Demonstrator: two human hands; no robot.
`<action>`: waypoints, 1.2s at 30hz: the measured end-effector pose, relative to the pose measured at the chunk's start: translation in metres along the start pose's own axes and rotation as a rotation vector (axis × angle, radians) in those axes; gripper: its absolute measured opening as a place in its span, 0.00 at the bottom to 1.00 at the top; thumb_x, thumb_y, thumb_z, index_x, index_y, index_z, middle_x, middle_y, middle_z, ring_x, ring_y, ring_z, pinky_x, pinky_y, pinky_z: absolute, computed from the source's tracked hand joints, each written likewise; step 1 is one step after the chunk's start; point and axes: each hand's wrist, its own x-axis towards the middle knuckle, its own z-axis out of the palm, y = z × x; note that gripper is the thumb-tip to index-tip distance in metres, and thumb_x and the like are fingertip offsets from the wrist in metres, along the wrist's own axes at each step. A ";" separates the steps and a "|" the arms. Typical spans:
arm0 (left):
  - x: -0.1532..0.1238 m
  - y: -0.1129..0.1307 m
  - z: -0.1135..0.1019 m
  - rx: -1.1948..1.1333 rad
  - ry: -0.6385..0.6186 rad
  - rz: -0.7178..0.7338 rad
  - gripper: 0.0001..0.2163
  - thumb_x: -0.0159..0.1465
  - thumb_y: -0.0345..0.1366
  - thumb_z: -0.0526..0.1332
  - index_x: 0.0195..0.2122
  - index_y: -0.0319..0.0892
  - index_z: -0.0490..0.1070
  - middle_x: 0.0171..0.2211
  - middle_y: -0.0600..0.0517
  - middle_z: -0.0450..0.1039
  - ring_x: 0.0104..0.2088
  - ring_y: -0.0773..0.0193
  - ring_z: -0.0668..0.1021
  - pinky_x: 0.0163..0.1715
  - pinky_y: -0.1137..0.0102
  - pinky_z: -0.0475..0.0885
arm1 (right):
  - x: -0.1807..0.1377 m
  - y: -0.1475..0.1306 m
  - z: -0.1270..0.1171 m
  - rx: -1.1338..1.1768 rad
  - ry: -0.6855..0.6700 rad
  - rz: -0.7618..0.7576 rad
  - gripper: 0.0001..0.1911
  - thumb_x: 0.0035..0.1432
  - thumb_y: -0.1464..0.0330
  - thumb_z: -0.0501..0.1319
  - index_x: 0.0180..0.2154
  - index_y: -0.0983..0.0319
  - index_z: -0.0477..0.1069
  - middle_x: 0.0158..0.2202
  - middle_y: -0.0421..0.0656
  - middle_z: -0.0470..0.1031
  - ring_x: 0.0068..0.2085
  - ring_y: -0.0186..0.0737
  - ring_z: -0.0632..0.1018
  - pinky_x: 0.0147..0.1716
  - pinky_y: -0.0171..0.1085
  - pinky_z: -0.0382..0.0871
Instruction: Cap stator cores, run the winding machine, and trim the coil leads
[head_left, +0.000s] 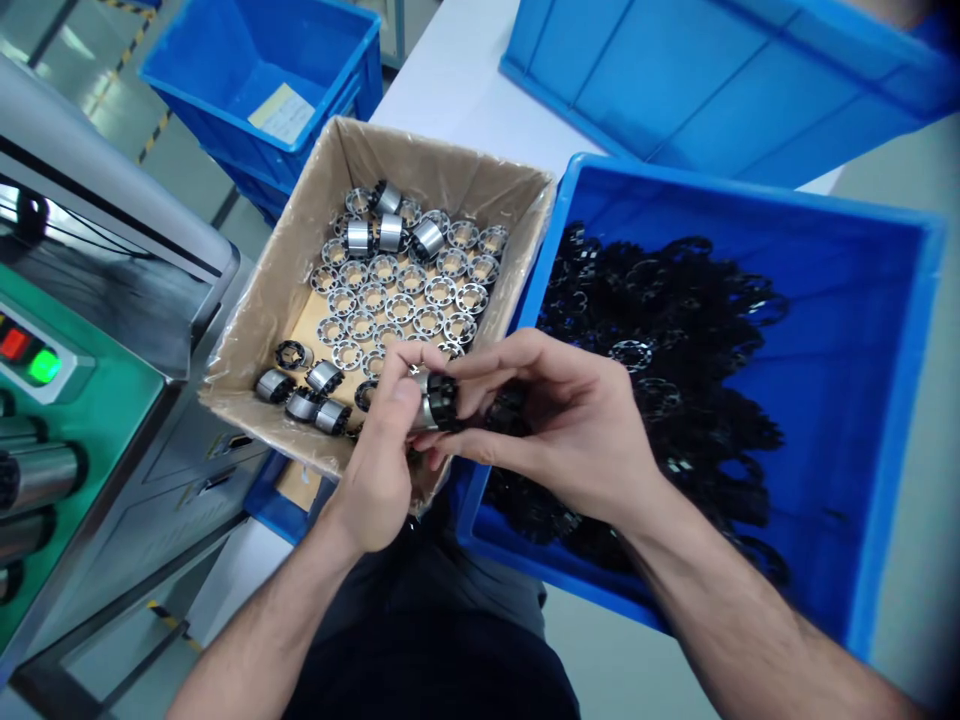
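Two short silver metal cores with black slotted ends sit side by side in the grip of my left hand, its thumb and fingers closed around them. My right hand comes in from the right, fingers and thumb curled at the black ends of these cores. Dark plastic pieces show between its thumb and fingers; whether they all lie in the palm I cannot tell. Both hands are over the near right edge of a plastic-lined cardboard box. Inside it stand rows of open metal ring cores.
Several cores with black ends lie loose in the box. On the right, a blue bin holds a heap of black slotted parts. Another blue bin stands behind it. A green-topped machine is at the left, with a blue crate beyond.
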 end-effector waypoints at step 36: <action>0.019 0.014 0.004 -0.020 0.194 0.038 0.28 0.72 0.69 0.72 0.40 0.46 0.73 0.37 0.52 0.87 0.20 0.69 0.75 0.21 0.72 0.71 | 0.000 -0.003 -0.021 0.131 -0.013 0.187 0.21 0.79 0.43 0.72 0.52 0.50 0.93 0.31 0.40 0.80 0.26 0.37 0.74 0.20 0.36 0.70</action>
